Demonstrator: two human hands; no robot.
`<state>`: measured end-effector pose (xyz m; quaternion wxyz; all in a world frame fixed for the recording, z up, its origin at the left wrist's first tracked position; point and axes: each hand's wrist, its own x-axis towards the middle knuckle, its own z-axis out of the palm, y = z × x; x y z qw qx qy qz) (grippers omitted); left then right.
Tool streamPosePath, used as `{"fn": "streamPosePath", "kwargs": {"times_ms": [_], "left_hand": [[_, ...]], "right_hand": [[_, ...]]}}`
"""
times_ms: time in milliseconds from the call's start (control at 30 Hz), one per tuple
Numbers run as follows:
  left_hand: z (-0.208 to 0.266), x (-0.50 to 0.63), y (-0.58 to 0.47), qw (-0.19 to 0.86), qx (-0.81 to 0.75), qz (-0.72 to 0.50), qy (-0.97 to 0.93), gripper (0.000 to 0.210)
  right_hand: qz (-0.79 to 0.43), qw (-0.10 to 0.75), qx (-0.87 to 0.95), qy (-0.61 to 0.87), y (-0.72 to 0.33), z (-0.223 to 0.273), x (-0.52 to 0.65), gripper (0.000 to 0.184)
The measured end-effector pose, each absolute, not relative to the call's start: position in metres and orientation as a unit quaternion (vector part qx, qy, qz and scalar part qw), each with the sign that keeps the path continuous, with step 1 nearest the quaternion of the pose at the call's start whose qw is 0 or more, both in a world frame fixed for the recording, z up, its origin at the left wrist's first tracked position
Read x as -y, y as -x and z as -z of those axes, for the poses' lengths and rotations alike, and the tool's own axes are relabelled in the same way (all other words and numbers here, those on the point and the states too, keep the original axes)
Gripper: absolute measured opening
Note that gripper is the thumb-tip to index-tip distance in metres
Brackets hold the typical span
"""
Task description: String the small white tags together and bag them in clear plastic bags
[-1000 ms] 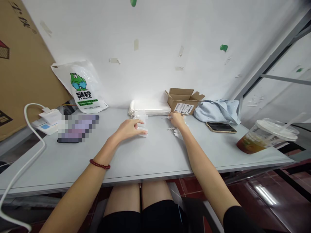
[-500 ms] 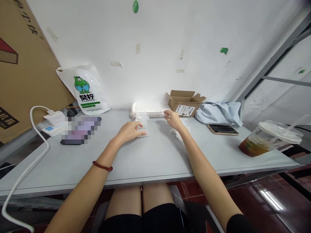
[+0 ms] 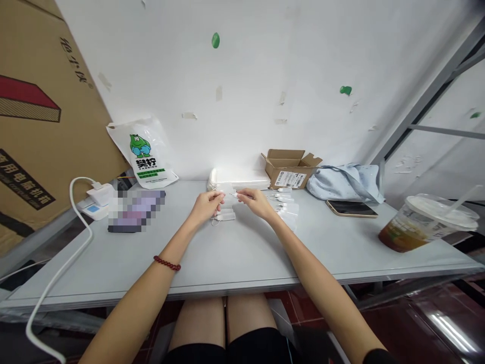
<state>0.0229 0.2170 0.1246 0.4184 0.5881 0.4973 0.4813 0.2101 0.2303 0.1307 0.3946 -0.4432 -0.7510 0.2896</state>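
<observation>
My right hand (image 3: 254, 201) is closed in a pinch on a small needle-tip bottle (image 3: 235, 195); its white cap and thin needle point left, and the body is mostly hidden by the fingers. Facing it, my left hand (image 3: 209, 206) has thumb and fingers pressed together close to the needle; what they hold is too small to make out. Beneath my left hand lie several small translucent bottles (image 3: 227, 216) with white caps, one with a thin loop. Beyond my right wrist lie several more clear bottles (image 3: 290, 208), needles pointing left.
A stack of flat white packets (image 3: 242, 178) lies against the wall, beside an open cardboard box (image 3: 290, 177). Rightward are a light blue cloth bag (image 3: 341, 182), a phone (image 3: 352, 208) and a drink cup (image 3: 413, 227). A blurred phone (image 3: 136, 212) and white charger cable (image 3: 71, 247) lie left.
My right hand has drawn back from the white stack toward my left hand and now holds the needle-tip bottle. My left fingers have closed from spread to a pinch. The view has tilted up slightly.
</observation>
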Motion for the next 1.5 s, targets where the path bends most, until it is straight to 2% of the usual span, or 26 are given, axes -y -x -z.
{"fn": "streamPosePath", "kwargs": {"times_ms": [133, 300, 600, 867, 1500], "left_hand": [[-0.1297, -0.2133, -0.0246, 0.446, -0.484, -0.508, -0.556, 0.032], [-0.1321, -0.2116, -0.0244, 0.476, -0.482, -0.483, -0.555, 0.028], [-0.1327, -0.2101, -0.0227, 0.569, -0.460, -0.439, -0.521, 0.035], [-0.1279, -0.2133, -0.0210, 0.556, -0.447, -0.477, -0.514, 0.042], [-0.1306, -0.2121, -0.0242, 0.556, -0.454, -0.466, -0.517, 0.038]], "right_hand": [[-0.340, 0.420, 0.725, 0.428, -0.2084, -0.1356, -0.2252, 0.025], [-0.386, 0.440, 0.694, 0.421, -0.2064, -0.1396, -0.2218, 0.023], [-0.395, 0.463, 0.668, 0.429, -0.2064, -0.1337, -0.2270, 0.024], [-0.402, 0.476, 0.654, 0.429, -0.2077, -0.1346, -0.2263, 0.022], [-0.388, 0.486, 0.657, 0.426, -0.2073, -0.1351, -0.2257, 0.024]]}}
